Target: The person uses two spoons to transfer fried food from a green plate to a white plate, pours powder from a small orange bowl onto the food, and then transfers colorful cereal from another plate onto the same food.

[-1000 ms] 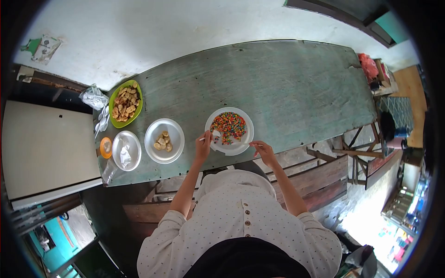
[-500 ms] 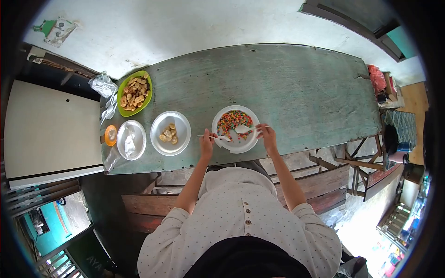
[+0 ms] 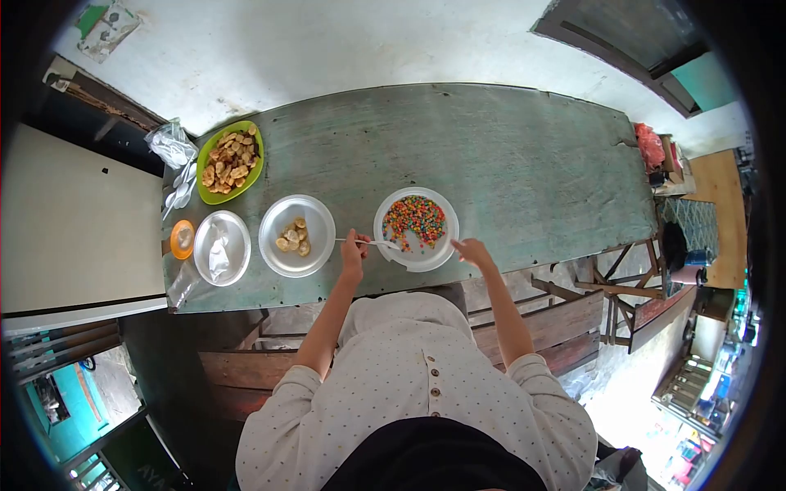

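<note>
My left hand [image 3: 354,255] is closed round the handle of a white plastic spoon [image 3: 388,244]. The spoon's bowl reaches over the left rim of a white foam plate [image 3: 416,263] that holds small multicoloured candies [image 3: 413,219]. At the right rim of this plate is my right hand [image 3: 475,254], its fingers closed at the edge; no spoon shows in it. Left of my left hand, a second white plate [image 3: 319,254] holds several pale brown lumps [image 3: 294,237] of food.
Farther left are a white plate with crumpled plastic [image 3: 219,255], an orange-rimmed cup [image 3: 182,239] and a green bowl of brown fried-looking pieces [image 3: 232,164]. White spoons [image 3: 182,190] and a plastic bag [image 3: 172,146] lie beside the bowl. A bench [image 3: 544,327] runs along the table [image 3: 491,155].
My left hand has shifted left with its spoon. The spoon that my right hand held over the candies no longer shows, and that hand is now lower, at the plate's rim.
</note>
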`<state>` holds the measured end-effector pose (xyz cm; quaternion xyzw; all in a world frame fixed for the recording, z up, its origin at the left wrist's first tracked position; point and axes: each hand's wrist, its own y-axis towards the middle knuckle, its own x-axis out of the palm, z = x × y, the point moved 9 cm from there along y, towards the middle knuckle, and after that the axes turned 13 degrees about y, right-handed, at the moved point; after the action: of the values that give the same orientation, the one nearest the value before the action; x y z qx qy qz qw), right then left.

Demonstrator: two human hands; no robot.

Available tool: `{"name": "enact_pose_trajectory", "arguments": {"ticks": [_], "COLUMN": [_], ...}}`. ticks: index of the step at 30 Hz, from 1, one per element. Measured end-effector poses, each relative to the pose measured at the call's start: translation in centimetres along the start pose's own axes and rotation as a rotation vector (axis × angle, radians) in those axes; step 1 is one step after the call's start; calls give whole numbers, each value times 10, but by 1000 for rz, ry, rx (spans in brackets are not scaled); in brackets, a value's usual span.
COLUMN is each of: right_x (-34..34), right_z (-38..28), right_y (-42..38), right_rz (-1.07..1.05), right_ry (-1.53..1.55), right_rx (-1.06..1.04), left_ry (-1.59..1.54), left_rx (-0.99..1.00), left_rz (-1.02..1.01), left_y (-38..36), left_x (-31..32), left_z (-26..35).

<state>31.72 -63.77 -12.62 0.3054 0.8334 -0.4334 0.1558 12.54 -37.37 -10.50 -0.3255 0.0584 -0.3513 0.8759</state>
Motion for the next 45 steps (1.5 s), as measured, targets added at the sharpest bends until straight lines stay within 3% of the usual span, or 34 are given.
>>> {"name": "enact_pose_trajectory", "arguments": {"ticks": [1, 3, 5, 7, 11, 17, 21, 23, 26, 42, 44, 45], "right_x": [7, 16, 14, 18, 6, 15, 12, 27, 24, 33, 19, 20], "right_z": [-1, 5, -8, -13, -43, -66, -61, -61, -53, -31, -45, -42], "right_y": [-3, -4, -5, -17, -26, -35, -34, -35, -33, -25, -28, -28], "right_rz": [-1, 113, 109, -30, -18, -142, -93, -251, -150, -77, 40, 40], "right_ry": [-5, 350, 414, 699, 612, 765, 766, 897, 778, 667, 226, 227], "right_rx": [-9, -26, -50, 140, 114, 131, 158, 184, 173, 86, -173, -172], "left_ry": [11, -3, -14, 18, -21, -51, -10, 1, 15, 140, 166, 228], "left_rx": [6, 51, 92, 121, 71, 107, 98, 102, 86, 122, 121, 158], "left_rz": [4, -1, -15, 21, 30, 17, 6, 7, 23, -4, -20, -25], "left_y": [2, 3, 6, 8, 11, 6, 5, 3, 3, -3, -4, -5], "left_x": [-1, -1, -2, -5, -6, -15, -16, -18, -17, -13, -11, -8], "left_z": [4, 15, 24, 31, 39, 32, 24, 25, 25, 26, 26, 28]}}
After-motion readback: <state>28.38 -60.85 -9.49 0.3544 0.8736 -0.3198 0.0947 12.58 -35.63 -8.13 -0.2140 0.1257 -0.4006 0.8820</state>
